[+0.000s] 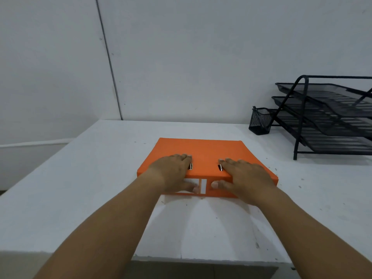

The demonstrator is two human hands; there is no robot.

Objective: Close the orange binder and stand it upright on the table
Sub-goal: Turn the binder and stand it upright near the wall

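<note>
Both my forearms reach over the white table (80,178) to the orange binder (205,152), which lies flat and closed near the middle. My left hand (173,174) and right hand (243,178) each clamp its near spine edge, fingers on top, thumbs on the label side.

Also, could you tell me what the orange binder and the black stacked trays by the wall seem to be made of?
The orange binder looks like stiff board with a smooth matte covering: flat cover, crisp edges, no glare; it could be plastic-coated. The black stacked trays look like dark-coated metal: see-through mesh beds on thin bent rod frames.
</note>
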